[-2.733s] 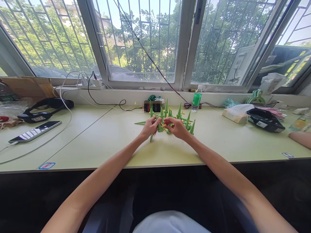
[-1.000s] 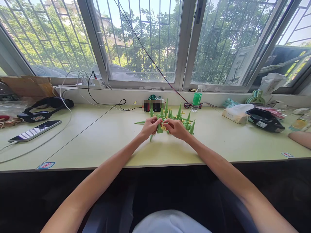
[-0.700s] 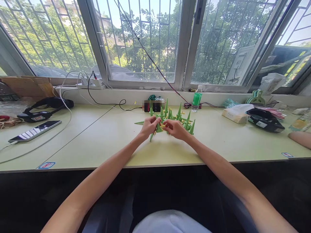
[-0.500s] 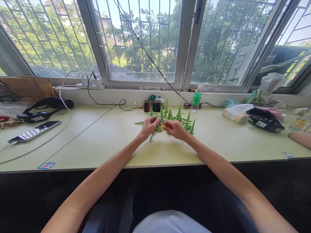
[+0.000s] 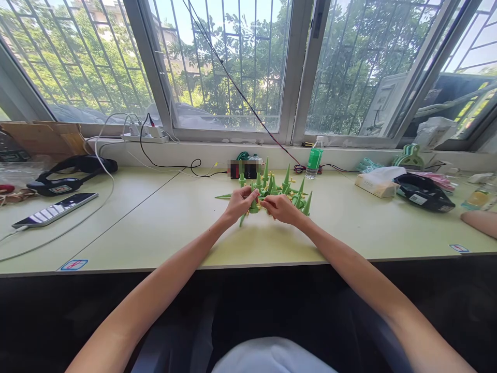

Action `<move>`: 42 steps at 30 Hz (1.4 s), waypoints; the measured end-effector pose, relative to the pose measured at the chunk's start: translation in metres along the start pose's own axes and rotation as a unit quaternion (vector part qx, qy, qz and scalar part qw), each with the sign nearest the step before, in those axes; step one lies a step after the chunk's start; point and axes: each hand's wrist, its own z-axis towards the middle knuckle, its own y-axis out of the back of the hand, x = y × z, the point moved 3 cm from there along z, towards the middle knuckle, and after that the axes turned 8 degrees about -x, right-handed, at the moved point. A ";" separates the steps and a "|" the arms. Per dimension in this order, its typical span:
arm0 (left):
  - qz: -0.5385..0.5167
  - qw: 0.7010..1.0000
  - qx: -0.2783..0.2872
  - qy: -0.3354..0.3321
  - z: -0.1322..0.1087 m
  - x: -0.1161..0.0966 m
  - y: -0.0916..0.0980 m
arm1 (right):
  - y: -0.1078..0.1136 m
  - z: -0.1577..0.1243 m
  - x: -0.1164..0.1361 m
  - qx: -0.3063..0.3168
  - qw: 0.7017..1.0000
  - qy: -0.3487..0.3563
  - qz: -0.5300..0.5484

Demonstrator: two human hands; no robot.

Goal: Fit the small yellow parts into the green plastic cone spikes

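Note:
My left hand (image 5: 237,204) is closed around a green cone-shaped plastic piece (image 5: 253,209), its thumb and fingers near the top. Right beside it, my right hand (image 5: 280,207) pinches at a small yellow part close to the green piece's side; fingertips hide most of it. Behind and around both hands stands a cluster of similar green cones (image 5: 286,181), some upright, some tilted, with little yellow bits among them. One green cone (image 5: 222,196) lies flat to the left of my left hand.
A water bottle (image 5: 314,158) and a small black device (image 5: 252,170) stand at the back. To the right are a tissue box (image 5: 375,184), a black headset (image 5: 423,192) and another person's arm (image 5: 481,221). A phone (image 5: 56,210) and cables lie left.
My left thumb and fingers have shifted slightly over the green piece. My right fingertips have moved a little around the yellow part. Everything else stays in place.

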 end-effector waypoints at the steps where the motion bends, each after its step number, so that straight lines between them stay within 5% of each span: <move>1: 0.000 1.000 0.000 -0.001 0.000 0.000 0.000 | 0.000 0.000 0.000 0.000 1.000 -0.001 -0.004; 42: 0.021 0.999 -0.006 -0.042 0.001 -0.001 0.000 | -0.001 0.000 0.000 0.023 0.999 -0.015 -0.036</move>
